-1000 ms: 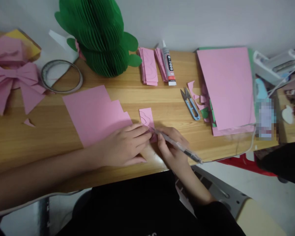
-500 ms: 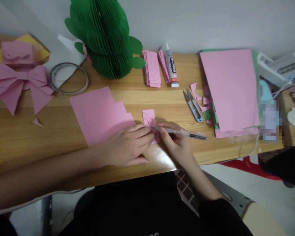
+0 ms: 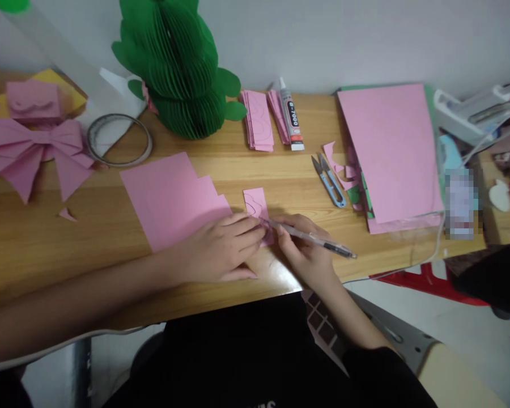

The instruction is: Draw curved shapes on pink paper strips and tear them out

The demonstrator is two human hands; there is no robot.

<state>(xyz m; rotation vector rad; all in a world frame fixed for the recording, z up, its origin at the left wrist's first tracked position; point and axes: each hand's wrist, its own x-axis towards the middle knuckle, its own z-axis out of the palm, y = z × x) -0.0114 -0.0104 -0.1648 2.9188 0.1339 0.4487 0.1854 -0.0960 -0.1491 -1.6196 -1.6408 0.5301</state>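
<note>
A small pink paper strip (image 3: 255,199) with dark curved outlines lies on the wooden table (image 3: 187,300). My left hand (image 3: 223,246) rests flat, its fingers stretched over the strip's left side and pressing it down. Between the fingers of my right hand (image 3: 308,252) is a clear pen (image 3: 314,238), its tip touching the strip beside my left fingertips. The lower part of the outline is partly hidden by my fingers. Under and beyond my left hand lies a larger stepped sheet of pink paper (image 3: 165,192).
Thread snips (image 3: 329,180) lie right of the strip, by pink and green scraps. Behind are a strip stack (image 3: 258,122), a glue tube (image 3: 291,116) and a green paper honeycomb shape (image 3: 187,85). A tape roll (image 3: 119,139) and pink bow (image 3: 38,139) sit left; pink sheets (image 3: 391,153) right.
The pen's back end has tilted down toward me, with its tip still on the strip. My left hand stays in place. The whole view has shifted slightly.
</note>
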